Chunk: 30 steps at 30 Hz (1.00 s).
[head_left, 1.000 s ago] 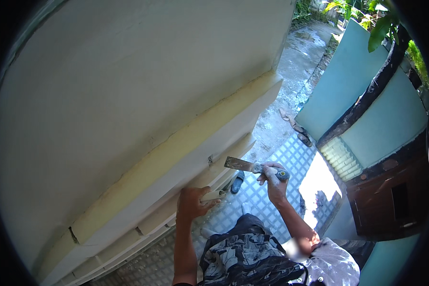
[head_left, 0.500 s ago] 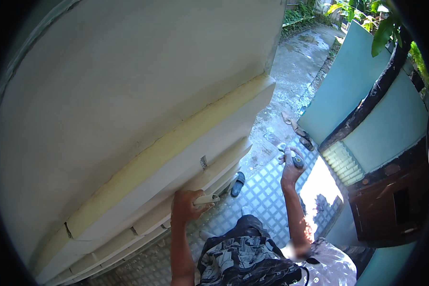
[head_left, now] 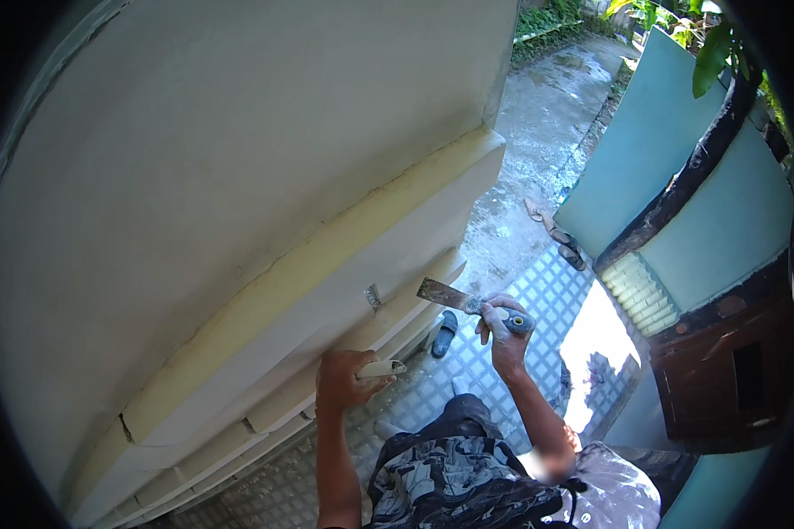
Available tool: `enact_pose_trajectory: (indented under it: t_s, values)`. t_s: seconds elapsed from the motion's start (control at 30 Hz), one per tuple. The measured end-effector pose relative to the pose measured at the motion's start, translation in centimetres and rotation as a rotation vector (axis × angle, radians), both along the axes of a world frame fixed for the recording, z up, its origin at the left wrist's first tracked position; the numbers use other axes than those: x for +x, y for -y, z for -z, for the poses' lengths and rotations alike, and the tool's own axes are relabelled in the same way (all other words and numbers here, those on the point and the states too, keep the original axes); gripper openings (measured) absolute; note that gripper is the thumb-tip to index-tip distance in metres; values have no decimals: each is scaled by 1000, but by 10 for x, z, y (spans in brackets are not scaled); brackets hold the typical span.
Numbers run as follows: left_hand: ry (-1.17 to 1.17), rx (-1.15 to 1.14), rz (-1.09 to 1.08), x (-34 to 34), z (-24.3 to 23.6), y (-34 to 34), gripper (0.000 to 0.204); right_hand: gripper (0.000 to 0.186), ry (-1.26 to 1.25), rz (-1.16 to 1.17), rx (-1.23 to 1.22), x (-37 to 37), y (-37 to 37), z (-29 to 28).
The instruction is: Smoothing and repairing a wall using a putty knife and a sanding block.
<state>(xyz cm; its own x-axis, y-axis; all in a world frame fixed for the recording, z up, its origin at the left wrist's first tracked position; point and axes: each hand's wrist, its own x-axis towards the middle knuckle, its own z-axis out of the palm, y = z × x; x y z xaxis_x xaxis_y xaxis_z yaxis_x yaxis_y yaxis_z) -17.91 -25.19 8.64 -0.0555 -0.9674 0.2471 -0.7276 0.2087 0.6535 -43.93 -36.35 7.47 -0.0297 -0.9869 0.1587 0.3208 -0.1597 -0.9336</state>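
My right hand [head_left: 505,333] is closed around the dark handle of a putty knife [head_left: 447,294]. Its worn, stained blade points left toward the ledged wall and overlaps the lower ledge in the picture; I cannot tell whether they touch. My left hand [head_left: 348,381] grips a pale, cream tube-like piece [head_left: 381,368], with its open end facing right. That hand is beside the lower ledges of the wall. A small rough grey patch [head_left: 372,295] marks the white band under the cream ledge [head_left: 318,241].
The large plain wall [head_left: 265,115] fills the upper left. A dark slipper [head_left: 445,334] lies on the patterned tile floor [head_left: 538,291]. More footwear [head_left: 566,247] is at the right, near pale blue panels [head_left: 653,141], a dark trunk [head_left: 688,181] and a brown wooden cabinet [head_left: 710,379].
My right hand has come left and slightly down with the putty knife, whose blade has swung round to point at the wall. My left hand has stayed almost in place.
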Motion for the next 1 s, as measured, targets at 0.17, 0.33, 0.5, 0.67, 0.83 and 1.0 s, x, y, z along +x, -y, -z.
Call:
enact_pose_trajectory:
  t_s: [0.17,0.33,0.5,0.67,0.83,1.0]
  values:
    - [22,-9,-14,0,-3,0,37,9,-53,-50,-49,-3,-6,-3]
    - [17,-20,5,1,-1,-1,38,13,-251,-236,-208,-18,-2,-7]
    - [29,-24,-32,1,3,2,36,14,-260,-49,-170,-32,37,5]
    - [23,-66,-70,0,6,4,36,6,-623,674,-497,-72,75,6]
    - [89,-92,-116,3,14,0,36,10,33,127,-61,-45,27,-5]
    - [205,-383,-138,1,12,-1,39,11,-14,-197,66,-17,29,-13]
